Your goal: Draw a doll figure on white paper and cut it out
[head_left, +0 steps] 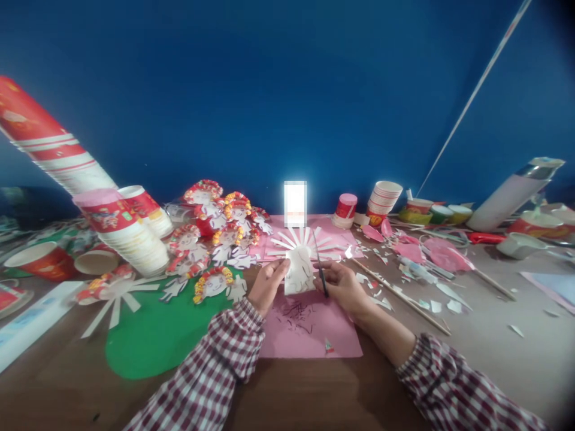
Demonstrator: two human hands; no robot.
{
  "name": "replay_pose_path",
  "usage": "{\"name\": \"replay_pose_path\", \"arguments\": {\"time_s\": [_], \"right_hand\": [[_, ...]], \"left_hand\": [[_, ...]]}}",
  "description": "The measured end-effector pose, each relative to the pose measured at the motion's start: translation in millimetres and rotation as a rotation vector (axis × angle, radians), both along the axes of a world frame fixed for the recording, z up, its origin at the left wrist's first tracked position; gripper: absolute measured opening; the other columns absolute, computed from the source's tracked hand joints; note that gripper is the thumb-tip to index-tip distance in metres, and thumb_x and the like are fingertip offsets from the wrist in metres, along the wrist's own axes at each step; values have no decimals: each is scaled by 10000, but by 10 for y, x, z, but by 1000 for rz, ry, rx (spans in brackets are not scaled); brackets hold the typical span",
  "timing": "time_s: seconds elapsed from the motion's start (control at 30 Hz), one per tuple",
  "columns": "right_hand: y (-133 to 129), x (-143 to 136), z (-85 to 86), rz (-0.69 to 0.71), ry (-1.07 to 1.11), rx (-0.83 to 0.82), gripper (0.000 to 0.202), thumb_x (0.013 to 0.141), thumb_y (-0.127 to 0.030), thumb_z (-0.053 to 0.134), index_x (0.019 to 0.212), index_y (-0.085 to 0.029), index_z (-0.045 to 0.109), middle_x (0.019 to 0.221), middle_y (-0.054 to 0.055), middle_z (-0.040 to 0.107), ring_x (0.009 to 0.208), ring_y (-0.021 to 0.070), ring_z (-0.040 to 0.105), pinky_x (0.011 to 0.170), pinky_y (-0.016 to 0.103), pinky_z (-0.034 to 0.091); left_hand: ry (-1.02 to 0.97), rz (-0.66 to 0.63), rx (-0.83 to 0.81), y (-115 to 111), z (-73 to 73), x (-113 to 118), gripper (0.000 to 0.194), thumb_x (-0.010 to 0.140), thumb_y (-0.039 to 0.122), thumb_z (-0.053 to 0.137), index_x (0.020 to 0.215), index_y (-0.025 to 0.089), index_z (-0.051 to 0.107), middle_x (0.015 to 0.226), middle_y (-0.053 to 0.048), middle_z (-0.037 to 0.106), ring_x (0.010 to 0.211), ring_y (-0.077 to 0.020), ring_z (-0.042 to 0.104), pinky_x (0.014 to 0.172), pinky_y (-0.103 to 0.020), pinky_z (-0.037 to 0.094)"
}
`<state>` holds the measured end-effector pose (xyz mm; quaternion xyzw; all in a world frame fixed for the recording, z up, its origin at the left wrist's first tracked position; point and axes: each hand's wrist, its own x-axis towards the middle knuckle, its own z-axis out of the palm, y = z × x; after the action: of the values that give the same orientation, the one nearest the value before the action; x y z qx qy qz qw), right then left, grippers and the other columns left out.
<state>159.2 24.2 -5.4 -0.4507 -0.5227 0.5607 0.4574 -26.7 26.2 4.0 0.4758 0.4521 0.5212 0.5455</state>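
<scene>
bench (314, 395): brown wood, crowded with craft stuff
centre: pink sheet (309, 332) with dark scribbles
left: green paper round (153, 338), paper-cup dolls (215, 239), leaning cup stacks (130, 230)
right: wooden sticks (399, 296), white and pink paper scraps (431, 299), bowls (431, 212)
far edge: red-and-white cups (381, 200)

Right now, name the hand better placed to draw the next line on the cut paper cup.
Right hand: it already holds the pen against the cut paper cup, which the left hand steadies.
</scene>
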Motion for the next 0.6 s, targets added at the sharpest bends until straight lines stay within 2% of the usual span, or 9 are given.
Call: {"name": "replay_pose_path", "arguments": {"time_s": [0.1,0.27,0.5,0.6], "right_hand": [[-5,-7,1,-20,23,2,456,629,-329,755,1020,-159,593,701,-2,650,613,124,591,583,242,448],[-20,-9,17,-28,23,7,452,636,-326,744,1023,-157,583,684,-4,652,613,131,606,599,252,465],[0,-18,-10,-11,-59,62,410,644,-288,727,1009,-157,591,690,1,666,634,142,624,631,265,488],[2,-23,-23,-6,-76,72,410,646,-285,725,1015,-165,593,704,7,674,666,161,641,653,279,500]], "left_hand": [[4,-123,18,-27,15,23,468,760,494,639,1069,142,655,969,-81,707,952,-240,633,849,-343,490],[21,-146,-6,-25,-6,45,436,700,412,710,1026,126,668,978,-90,715,930,-254,645,857,-359,492],[93,-62,-60,52,-204,29,434,637,389,751,964,113,678,894,-96,726,828,-247,662,763,-346,512],[146,-35,-48,62,-235,27,406,625,366,755,947,127,687,877,-90,728,818,-252,662,737,-332,515]]}}
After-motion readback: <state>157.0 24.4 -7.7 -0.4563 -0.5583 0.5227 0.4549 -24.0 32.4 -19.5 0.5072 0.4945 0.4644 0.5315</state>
